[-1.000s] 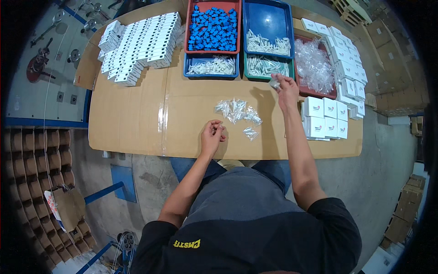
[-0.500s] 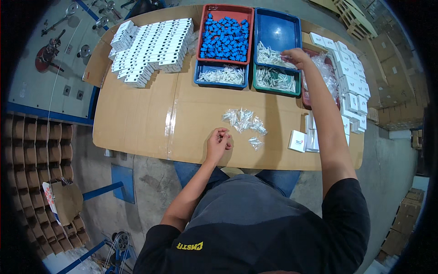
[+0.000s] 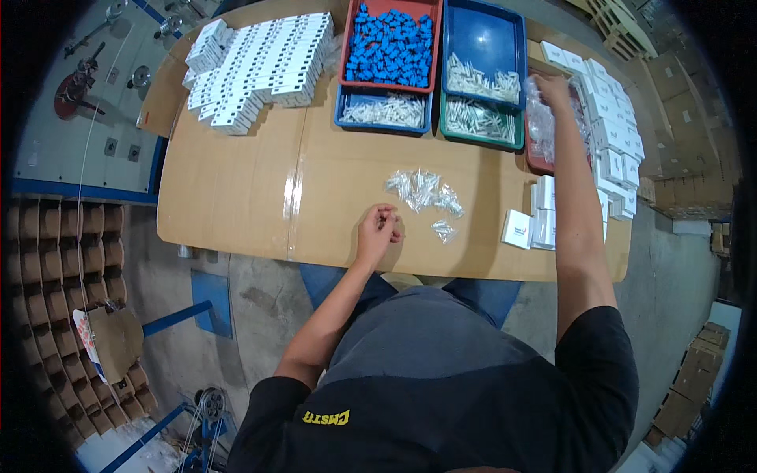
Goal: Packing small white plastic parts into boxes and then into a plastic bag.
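Note:
My left hand (image 3: 379,235) rests low over the cardboard-covered table, its fingers curled together; whatever they may hold is too small to make out. Just beyond it lie several small clear bags of white and grey pieces (image 3: 424,189), with a single such bag (image 3: 444,231) nearer me. My right hand (image 3: 554,92) reaches to the far right, over a red tray (image 3: 538,164) of clear plastic bags (image 3: 542,130). Its fingertips are at the bags, and their grip is unclear. Left of it stand a blue tray (image 3: 482,47) and a green tray (image 3: 516,142), both holding slim white pieces.
A red tray (image 3: 344,67) of blue plastic parts (image 3: 390,51) sits above another blue tray (image 3: 339,118) of white pieces. Rows of white boxes (image 3: 276,59) stand at the far left. More white boxes (image 3: 611,126) line the right edge, and one (image 3: 516,229) lies near the front.
My right hand has moved right, from the blue tray's white pieces to the red tray of plastic bags. My left hand stays in place, fingers still curled. The view has shifted slightly.

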{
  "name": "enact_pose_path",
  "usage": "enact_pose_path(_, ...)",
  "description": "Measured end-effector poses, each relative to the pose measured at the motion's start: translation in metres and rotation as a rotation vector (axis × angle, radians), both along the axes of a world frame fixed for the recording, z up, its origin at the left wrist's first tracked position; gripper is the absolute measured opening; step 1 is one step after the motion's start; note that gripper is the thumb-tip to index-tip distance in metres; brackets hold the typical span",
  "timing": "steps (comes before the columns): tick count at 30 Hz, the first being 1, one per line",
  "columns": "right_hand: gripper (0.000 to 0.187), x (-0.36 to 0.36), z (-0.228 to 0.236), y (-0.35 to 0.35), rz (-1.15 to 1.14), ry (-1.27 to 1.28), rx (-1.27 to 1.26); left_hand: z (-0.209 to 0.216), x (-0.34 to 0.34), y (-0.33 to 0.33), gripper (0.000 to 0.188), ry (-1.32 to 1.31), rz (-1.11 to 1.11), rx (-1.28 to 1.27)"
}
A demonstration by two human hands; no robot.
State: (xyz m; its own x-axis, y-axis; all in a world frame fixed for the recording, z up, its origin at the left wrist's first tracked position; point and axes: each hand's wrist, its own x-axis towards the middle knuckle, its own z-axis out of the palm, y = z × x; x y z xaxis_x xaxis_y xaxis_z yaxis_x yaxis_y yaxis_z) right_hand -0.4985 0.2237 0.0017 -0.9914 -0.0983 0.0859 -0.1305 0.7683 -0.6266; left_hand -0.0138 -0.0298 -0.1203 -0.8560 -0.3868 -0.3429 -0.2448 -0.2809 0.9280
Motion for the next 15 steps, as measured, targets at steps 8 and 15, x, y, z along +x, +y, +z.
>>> enact_pose_path(8,0.030,0.058,-0.041,0.091,-0.114,0.038,-0.051,-0.001,-0.002,0.003,0.020,-0.013,-0.014,-0.030)
enact_pose_path(15,0.027,0.290,-0.072,-0.059,0.745,0.031,-0.209,-0.005,-0.003,0.005,0.020,-0.019,-0.017,-0.041)
